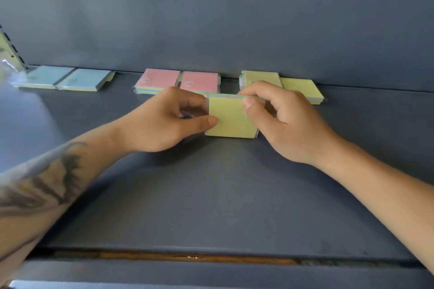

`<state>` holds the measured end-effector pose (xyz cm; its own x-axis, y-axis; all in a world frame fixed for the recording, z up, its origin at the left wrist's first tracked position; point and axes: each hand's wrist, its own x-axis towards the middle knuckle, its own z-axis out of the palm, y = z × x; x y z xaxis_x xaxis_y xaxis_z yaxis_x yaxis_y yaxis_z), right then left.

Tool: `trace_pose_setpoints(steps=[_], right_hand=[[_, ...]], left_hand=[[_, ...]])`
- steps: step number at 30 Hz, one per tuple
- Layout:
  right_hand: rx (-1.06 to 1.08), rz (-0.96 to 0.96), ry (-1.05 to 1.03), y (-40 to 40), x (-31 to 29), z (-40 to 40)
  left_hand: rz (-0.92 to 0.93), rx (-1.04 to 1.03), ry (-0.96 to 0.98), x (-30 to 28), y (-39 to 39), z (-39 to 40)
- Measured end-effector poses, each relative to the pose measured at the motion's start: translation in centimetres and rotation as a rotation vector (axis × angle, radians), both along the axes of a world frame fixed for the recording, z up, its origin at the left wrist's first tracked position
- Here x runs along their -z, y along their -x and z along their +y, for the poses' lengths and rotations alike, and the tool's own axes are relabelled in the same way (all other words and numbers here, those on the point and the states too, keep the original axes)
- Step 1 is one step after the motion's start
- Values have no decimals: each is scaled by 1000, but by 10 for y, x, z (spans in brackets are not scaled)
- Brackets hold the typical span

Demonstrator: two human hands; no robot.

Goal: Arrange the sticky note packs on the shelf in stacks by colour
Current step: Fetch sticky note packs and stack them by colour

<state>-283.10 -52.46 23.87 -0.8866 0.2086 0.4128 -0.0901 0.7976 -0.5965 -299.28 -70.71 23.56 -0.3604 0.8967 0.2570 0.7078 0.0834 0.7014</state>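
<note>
Held pack (231,117): square, yellow top sheet, clear wrap glinting at the corners, pink/blue/green layer edges visible along its far side. It sits mid-shelf (211,195), in front of the pink packs, lower edge on or just above the surface, can't tell which.

Left hand (162,119): thumb tip lies on the pack's yellow face near its left edge, index finger curled toward the far-left corner. Remaining fingers hidden behind the pack.

Right hand (288,122): thumb pressed on the pack's upper right edge, fingers curled over the far-right corner. Both hands pinch the same pack, one on each side.

Relative to the held pack:
- two pink packs (178,81) just behind it, side by side against the back wall, left one showing multicolour layers at its front edge
- two yellow packs (281,84) behind and right, touching; the right hand partly covers them
- two blue packs (65,78) well to the left, side by side at the back wall
</note>
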Motion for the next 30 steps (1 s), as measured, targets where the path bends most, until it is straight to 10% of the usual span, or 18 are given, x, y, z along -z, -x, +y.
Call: trace_pose_setpoints(steps=[14,21,30], right_hand=[[-71,42,880,2,-9,-5],[-60,17,765,-2,-8,-12],[-44,-63,-41,-21,-16,-6]], left_hand=[[-642,-64,-188,-4,-3,4],[-741,-73,-248,-9,-14,8],[-762,-174,-218,-31,-29,23]])
